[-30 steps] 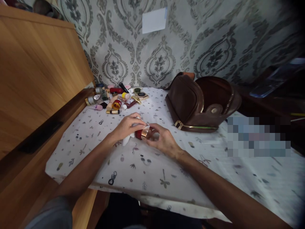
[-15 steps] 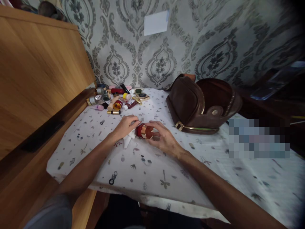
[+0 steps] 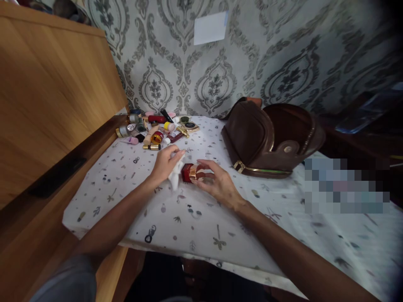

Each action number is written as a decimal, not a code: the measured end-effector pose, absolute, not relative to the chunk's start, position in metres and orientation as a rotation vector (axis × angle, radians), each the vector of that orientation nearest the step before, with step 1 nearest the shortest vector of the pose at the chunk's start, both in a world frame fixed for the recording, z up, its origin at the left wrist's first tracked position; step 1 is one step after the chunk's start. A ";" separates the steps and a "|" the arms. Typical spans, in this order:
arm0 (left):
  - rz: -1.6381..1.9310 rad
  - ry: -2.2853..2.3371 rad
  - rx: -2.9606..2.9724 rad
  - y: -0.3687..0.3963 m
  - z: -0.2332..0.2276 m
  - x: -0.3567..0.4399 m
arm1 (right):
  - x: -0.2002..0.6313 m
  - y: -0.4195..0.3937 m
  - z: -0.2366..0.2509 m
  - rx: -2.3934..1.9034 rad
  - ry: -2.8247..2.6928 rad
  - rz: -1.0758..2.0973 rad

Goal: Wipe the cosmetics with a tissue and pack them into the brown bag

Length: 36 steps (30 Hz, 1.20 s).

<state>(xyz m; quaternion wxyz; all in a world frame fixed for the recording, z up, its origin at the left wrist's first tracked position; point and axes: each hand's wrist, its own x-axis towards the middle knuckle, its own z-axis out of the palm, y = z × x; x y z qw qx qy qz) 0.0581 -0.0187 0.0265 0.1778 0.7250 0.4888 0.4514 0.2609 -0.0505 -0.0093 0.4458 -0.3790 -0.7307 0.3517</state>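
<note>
My right hand (image 3: 217,182) grips a small dark red bottle (image 3: 187,173) by its shiny gold cap, thumb below and fingers above. The bottle lies tilted on its side, its red end pointing left, low over the cloth-covered table. My left hand (image 3: 166,164) is closed on a crumpled white wipe (image 3: 176,173), which hangs from the fingers just left of the bottle. A narrow gap seems to separate wipe and bottle. Beyond my left hand lies a black-and-gold tube (image 3: 152,147), nearest of a group of cosmetics.
Several bottles, jars and compacts, among them an amber-red jar (image 3: 157,137), crowd the table's back left. An unzipped brown bag (image 3: 248,138) stands at right. A wooden cabinet (image 3: 59,71) borders the left side. The white patterned tablecloth (image 3: 201,235) covers the table to its front edge.
My left hand has drawn the wipe up off the bottle, and more of the wipe shows. In my right hand the bottle has turned, so its cap's end faces me less.
</note>
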 end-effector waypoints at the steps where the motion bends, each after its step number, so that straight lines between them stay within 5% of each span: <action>1: 1.311 1.336 2.070 -0.020 0.027 0.060 | 0.261 -0.050 -0.009 -0.955 -1.798 0.896; 7: 1.110 0.985 2.293 -0.026 0.027 0.066 | 0.261 -0.049 -0.009 -0.924 -1.726 0.973; 19: 0.938 1.219 2.175 -0.016 0.018 0.059 | 0.267 -0.045 -0.004 -0.898 -1.832 0.968; 26: 1.010 1.216 2.087 -0.014 0.015 0.058 | 0.271 -0.046 0.000 -0.981 -1.757 1.297; 36: 1.131 1.059 2.294 -0.024 0.017 0.066 | 0.268 -0.043 -0.009 -0.905 -1.823 0.991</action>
